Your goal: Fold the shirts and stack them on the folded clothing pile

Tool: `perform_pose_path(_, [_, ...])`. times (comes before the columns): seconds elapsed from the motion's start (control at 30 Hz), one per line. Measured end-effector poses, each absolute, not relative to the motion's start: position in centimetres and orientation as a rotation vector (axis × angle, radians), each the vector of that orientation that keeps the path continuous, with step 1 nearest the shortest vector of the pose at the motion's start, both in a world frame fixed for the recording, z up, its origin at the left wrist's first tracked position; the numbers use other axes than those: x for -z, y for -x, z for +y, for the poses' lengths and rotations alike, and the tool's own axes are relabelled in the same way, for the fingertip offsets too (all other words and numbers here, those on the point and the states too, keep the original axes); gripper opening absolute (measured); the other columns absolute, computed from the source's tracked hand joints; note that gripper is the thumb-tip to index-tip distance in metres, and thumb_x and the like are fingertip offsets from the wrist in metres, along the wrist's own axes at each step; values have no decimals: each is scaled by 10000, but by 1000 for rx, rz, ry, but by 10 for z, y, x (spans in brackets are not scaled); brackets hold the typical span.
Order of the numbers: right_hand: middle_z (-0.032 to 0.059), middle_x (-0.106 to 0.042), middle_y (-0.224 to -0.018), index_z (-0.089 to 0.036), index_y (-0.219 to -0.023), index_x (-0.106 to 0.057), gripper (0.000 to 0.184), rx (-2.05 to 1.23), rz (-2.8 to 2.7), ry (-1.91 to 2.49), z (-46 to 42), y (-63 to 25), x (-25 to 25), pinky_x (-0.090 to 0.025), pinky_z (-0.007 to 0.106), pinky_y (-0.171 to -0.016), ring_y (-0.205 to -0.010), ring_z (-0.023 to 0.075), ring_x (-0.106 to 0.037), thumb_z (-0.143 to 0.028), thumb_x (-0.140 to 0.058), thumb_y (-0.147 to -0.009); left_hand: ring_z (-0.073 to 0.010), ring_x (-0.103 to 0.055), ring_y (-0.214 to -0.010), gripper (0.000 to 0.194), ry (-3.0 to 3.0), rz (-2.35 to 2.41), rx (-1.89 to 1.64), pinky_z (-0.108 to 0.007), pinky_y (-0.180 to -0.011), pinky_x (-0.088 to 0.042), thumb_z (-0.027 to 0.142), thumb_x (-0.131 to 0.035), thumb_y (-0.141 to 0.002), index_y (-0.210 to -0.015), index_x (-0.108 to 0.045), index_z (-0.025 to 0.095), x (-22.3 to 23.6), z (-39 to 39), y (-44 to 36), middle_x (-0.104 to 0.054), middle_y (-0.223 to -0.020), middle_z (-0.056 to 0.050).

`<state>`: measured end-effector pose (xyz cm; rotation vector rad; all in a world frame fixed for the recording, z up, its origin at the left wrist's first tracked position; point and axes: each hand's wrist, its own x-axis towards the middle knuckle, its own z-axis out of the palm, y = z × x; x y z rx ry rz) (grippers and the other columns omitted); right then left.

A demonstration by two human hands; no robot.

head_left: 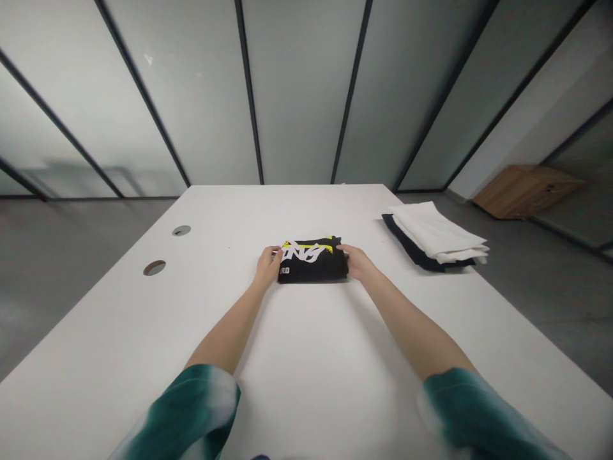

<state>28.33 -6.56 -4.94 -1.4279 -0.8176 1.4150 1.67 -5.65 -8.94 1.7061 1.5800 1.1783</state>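
A folded black garment [312, 260] with white and yellow print lies in the middle of the white table [306, 358]. My left hand [268, 264] grips its left edge, fingers curled over the cloth. My right hand [357, 261] holds the right edge the same way. Both arms reach straight forward from green and white sleeves.
A stack of folded clothes [437, 237], white on top of dark, sits at the table's right edge. Two round cable holes [154, 268] lie on the left part of the table. Glass wall panels stand behind, and a wooden cabinet [524, 190] stands on the floor at far right.
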Motion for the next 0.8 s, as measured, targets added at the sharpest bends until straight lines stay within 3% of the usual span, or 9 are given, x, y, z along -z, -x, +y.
perform_pose_path(0.23, [115,-753,-969,-184,-963,-652,334,-1549,-940,1334,-73,-273,46,-542,370,-943,-967,234,-706,-494,-572,-869,-222,-648,-984,248,-1690,1577,-1187,-398,-946,-503,363,-481,-923,-1009,-655,209,84,-60,-17,-701,-1086,-85])
perform_pose_path(0.33, [123,-743,-1114,-167,-1035,-670,298,-1531,-1127,1369,-79,-271,44,-497,396,-1023,-1042,237,-690,-365,-667,-812,-223,-642,-995,251,-1691,1569,-1207,-392,-948,-499,357,-468,-927,-995,-651,200,82,-60,-17,-701,-1080,-91])
perform_pose_path(0.5, [87,-660,-1327,-191,-1222,-626,548,-1214,-1473,1505,-88,-269,43,-398,461,-1129,-1230,243,-601,-98,-674,-684,-219,-637,-998,233,-1664,1575,-1221,-380,-942,-499,348,-469,-927,-960,-648,203,83,-58,-16,-708,-1054,-81])
perform_pose_path(0.63, [79,-738,-1163,-184,-1081,-658,394,-1386,-1237,1411,-102,-275,33,-490,442,-1049,-1115,248,-672,-93,-645,-698,-210,-635,-1016,218,-1647,1587,-1233,-357,-937,-493,332,-470,-929,-951,-644,203,85,-55,-15,-704,-1063,-73])
perform_pose_path(0.8, [67,-761,-842,-191,-902,-676,143,-1377,-718,1303,-128,-313,-7,-619,370,-729,-823,246,-730,-162,-656,-763,-201,-637,-980,182,-1661,1549,-1232,-348,-904,-502,310,-494,-914,-956,-634,201,86,-55,-14,-701,-1045,-72])
